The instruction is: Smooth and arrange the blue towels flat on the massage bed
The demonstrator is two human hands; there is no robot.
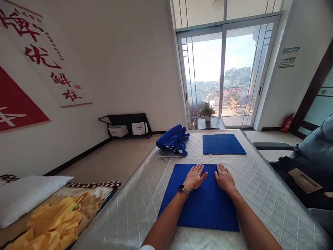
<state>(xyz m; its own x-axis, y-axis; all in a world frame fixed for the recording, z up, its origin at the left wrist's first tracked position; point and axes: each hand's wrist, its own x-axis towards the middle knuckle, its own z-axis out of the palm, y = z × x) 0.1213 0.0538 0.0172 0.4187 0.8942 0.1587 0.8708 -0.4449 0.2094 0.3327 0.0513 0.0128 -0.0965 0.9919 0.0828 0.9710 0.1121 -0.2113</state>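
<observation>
A blue towel (205,208) lies spread flat on the pale quilted bed cover (262,180) before me. My left hand (195,177), with a watch (183,189) at the wrist, rests palm down on its upper part, fingers stretched out. Palm down as well, my right hand (225,177) lies near the towel's upper right edge. Neither hand grips anything. Beyond them is another flat blue towel (223,143) with a small white tag at its near edge. To its left sits a crumpled heap of blue towels (173,139) with white tags showing.
On the left is a bed with a white pillow (31,196) and yellow clothing (56,220). A black rack (127,121) stands by the wall. A potted plant (207,111) is at the glass doors. A dark armchair (316,142) bounds the right side, near a fire extinguisher (287,123).
</observation>
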